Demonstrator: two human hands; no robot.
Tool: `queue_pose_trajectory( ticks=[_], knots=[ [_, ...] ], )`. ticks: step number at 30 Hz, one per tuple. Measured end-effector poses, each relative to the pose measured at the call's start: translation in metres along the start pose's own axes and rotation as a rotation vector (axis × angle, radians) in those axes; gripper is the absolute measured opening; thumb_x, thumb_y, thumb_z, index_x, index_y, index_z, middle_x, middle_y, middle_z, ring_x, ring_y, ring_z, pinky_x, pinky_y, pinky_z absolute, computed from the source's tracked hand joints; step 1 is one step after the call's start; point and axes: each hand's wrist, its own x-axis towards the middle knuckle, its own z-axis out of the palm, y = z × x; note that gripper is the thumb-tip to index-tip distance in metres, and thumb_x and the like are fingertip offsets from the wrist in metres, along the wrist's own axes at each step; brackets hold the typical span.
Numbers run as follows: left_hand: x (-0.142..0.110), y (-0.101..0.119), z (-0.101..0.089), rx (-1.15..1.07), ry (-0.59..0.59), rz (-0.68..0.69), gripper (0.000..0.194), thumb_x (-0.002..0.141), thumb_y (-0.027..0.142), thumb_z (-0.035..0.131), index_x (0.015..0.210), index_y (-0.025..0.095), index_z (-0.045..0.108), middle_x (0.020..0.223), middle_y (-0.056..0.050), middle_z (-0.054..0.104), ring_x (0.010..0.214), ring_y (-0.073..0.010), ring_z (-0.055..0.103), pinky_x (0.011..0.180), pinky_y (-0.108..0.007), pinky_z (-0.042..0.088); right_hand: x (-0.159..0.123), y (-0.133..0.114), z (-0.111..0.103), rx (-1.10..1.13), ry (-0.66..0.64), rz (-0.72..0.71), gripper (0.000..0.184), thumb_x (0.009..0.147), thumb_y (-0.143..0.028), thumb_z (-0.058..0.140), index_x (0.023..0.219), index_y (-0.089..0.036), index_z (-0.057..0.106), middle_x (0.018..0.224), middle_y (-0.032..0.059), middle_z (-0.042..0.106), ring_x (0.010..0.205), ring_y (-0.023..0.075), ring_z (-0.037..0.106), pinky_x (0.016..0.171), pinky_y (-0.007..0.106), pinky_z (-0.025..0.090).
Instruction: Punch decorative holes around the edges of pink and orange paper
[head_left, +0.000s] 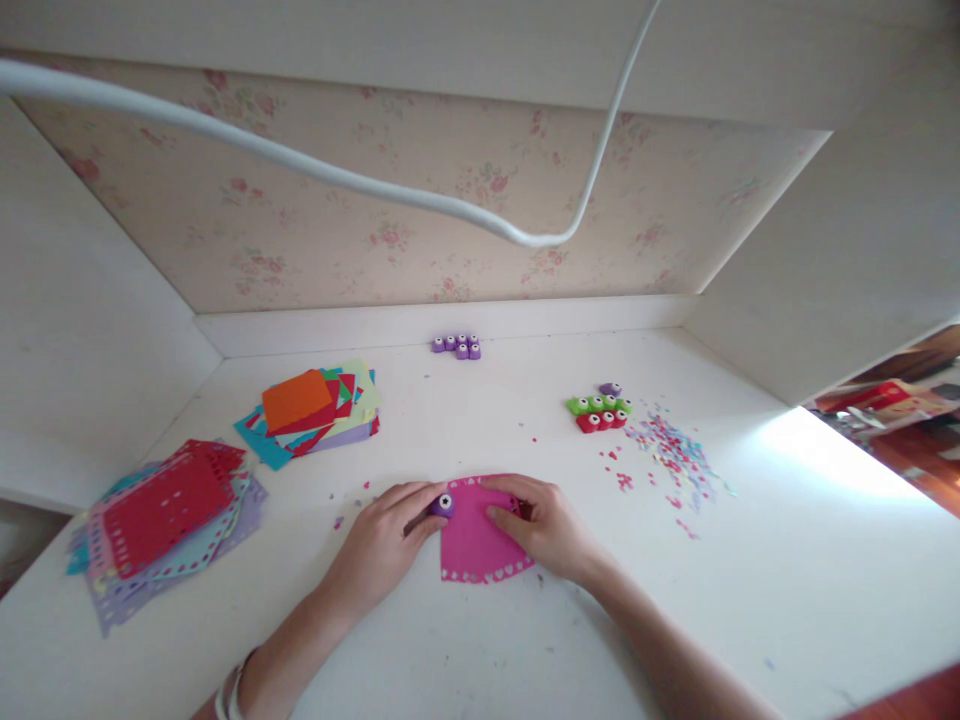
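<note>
A pink sheet of craft paper lies in front of me, with punched shapes along its top and bottom edges and on the right. At its upper left edge sits a small purple craft punch with a star mark on its white top. My left hand grips this punch between thumb and fingers. On the right side of the sheet, my right hand holds the paper, fingers at the top edge and thumb on its face; the fingertips are partly hidden.
Punched sheets lie in a stack at the left, near a pile of coloured paper. Purple punches stand at the back; green punches and red punches stand right, beside scattered confetti. A white cable hangs above.
</note>
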Motion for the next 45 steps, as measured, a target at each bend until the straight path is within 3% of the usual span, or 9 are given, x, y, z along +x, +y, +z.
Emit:
queue_pose_trajectory(
  ticks=[5,10,13,21,39,45],
  knots=[
    [-0.003,0.001,-0.003,0.036,0.0,-0.046,0.032,0.089,0.033,0.066,0.12,0.025,0.065,0.115,-0.004,0.07,0.105,-0.0199,0.067,0.094,-0.033,0.056,-0.01,-0.004,0.0,-0.398,0.12,-0.187,0.034,0.089,-0.02,0.058,0.122,-0.025,0.067,0.146,0.01,0.049,0.126,0.0279,0.052,0.102,0.047,0.048],
    [-0.008,0.002,-0.005,0.054,-0.003,-0.059,0.029,0.091,0.032,0.064,0.12,0.026,0.065,0.113,-0.004,0.071,0.105,-0.0198,0.066,0.094,-0.034,0.056,-0.02,-0.006,0.001,-0.555,-0.026,-0.274,0.033,0.094,-0.027,0.056,0.126,-0.027,0.064,0.138,0.0068,0.057,0.131,0.0271,0.048,0.112,0.053,0.036],
    [-0.008,0.004,-0.005,0.041,-0.02,-0.054,0.027,0.093,0.029,0.062,0.119,0.026,0.065,0.112,-0.004,0.071,0.105,-0.019,0.066,0.094,-0.033,0.056,-0.021,-0.011,0.001,-0.579,-0.102,-0.251,0.029,0.097,-0.031,0.052,0.124,-0.03,0.065,0.137,0.0034,0.06,0.131,0.0254,0.05,0.116,0.055,0.031],
    [-0.007,0.005,-0.007,0.054,-0.044,-0.05,0.026,0.094,0.027,0.06,0.119,0.025,0.065,0.11,-0.005,0.07,0.102,-0.0192,0.065,0.091,-0.034,0.056,-0.02,-0.02,-0.002,-0.579,-0.149,-0.214,0.026,0.098,-0.033,0.051,0.118,-0.029,0.068,0.133,0.0036,0.062,0.127,0.025,0.053,0.116,0.054,0.03],
    [-0.005,0.01,-0.01,0.06,-0.074,-0.047,0.023,0.094,0.028,0.06,0.115,0.025,0.066,0.107,-0.004,0.07,0.101,-0.0184,0.065,0.09,-0.031,0.056,-0.022,-0.024,-0.004,-0.533,-0.167,-0.184,0.026,0.097,-0.033,0.052,0.12,-0.031,0.065,0.134,0.0021,0.062,0.129,0.0248,0.052,0.117,0.054,0.029],
    [-0.009,0.013,-0.012,0.124,-0.046,0.006,0.021,0.093,0.026,0.061,0.113,0.025,0.065,0.104,-0.004,0.072,0.096,-0.0186,0.066,0.088,-0.031,0.056,-0.02,-0.024,-0.005,-0.596,-0.147,-0.253,0.025,0.097,-0.032,0.052,0.116,-0.028,0.068,0.13,0.0046,0.065,0.124,0.0255,0.057,0.115,0.054,0.034]
  ],
)
